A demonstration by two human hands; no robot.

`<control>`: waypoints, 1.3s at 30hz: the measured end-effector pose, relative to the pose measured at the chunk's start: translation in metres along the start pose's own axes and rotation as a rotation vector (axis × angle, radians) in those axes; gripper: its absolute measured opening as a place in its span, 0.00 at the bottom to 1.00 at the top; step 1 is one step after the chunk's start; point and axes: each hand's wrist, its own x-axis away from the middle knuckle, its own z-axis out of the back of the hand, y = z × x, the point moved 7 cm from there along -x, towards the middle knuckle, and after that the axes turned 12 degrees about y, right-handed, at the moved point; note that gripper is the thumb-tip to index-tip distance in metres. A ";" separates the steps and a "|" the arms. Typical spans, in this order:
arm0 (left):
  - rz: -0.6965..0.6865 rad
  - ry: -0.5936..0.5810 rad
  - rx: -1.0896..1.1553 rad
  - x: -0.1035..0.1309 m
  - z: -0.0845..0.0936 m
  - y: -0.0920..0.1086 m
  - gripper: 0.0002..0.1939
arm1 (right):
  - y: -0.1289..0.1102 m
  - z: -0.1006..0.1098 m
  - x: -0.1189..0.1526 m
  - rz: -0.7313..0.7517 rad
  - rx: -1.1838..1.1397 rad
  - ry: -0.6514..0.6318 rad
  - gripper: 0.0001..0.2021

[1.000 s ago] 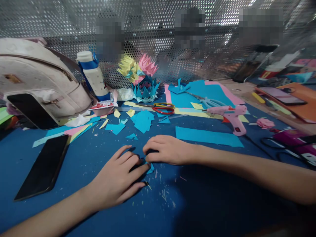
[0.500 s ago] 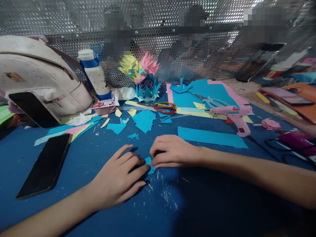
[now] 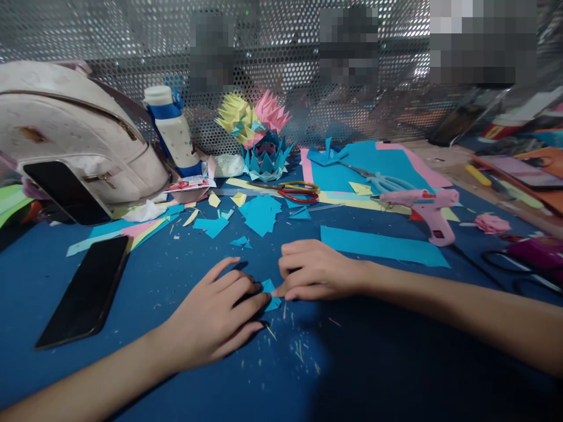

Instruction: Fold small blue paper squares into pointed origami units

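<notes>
A small folded piece of blue paper [image 3: 270, 293] lies on the blue tabletop between my two hands. My left hand [image 3: 220, 313] rests on the table with its fingers apart, and fingertips press the paper's left side. From the right, my right hand [image 3: 319, 271] reaches in with curled fingers, its fingertips at the paper's right edge. Part of the paper is hidden beneath the fingers. Beyond my hands lie a stack of cut blue paper [image 3: 260, 214] and a long blue paper strip [image 3: 382, 245].
A pink glue gun [image 3: 428, 205] and red-handled scissors [image 3: 299, 190] lie beyond my hands, with blue-handled scissors [image 3: 389, 183] nearby. Folded paper flowers [image 3: 266, 155] stand at the back. On the left are a phone [image 3: 85, 290], a bottle [image 3: 171, 132] and a backpack [image 3: 74, 129].
My right hand has drawn slightly back to the right, with a finger now extended onto the paper. More of the blue piece shows. The whole view has shifted a little.
</notes>
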 end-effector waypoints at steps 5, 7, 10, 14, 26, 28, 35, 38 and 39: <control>-0.007 0.042 -0.015 -0.001 0.001 -0.002 0.12 | 0.003 -0.001 0.001 0.000 0.069 0.010 0.19; -0.029 0.084 -0.029 0.000 0.003 -0.003 0.10 | 0.000 -0.003 0.001 0.019 0.097 -0.009 0.18; -0.090 0.115 -0.019 0.001 0.005 -0.005 0.10 | -0.009 -0.006 0.000 0.041 0.158 -0.036 0.17; -0.163 0.109 0.004 0.001 0.007 -0.004 0.16 | -0.020 -0.009 -0.001 0.047 0.227 -0.018 0.15; -0.203 0.179 -0.009 0.002 0.011 0.001 0.09 | -0.010 0.002 0.002 0.050 0.112 0.054 0.11; -0.184 0.197 -0.036 0.001 0.013 0.001 0.10 | -0.007 0.002 0.002 0.050 0.056 0.050 0.11; -0.141 0.051 -0.024 0.000 0.000 -0.001 0.16 | -0.006 0.005 0.000 0.035 -0.009 0.042 0.09; -0.143 0.036 -0.007 0.000 -0.001 -0.001 0.16 | 0.001 0.007 -0.001 -0.050 -0.058 0.090 0.10; -0.142 0.027 0.001 0.000 -0.001 -0.001 0.17 | 0.004 0.007 -0.001 -0.083 -0.074 0.095 0.10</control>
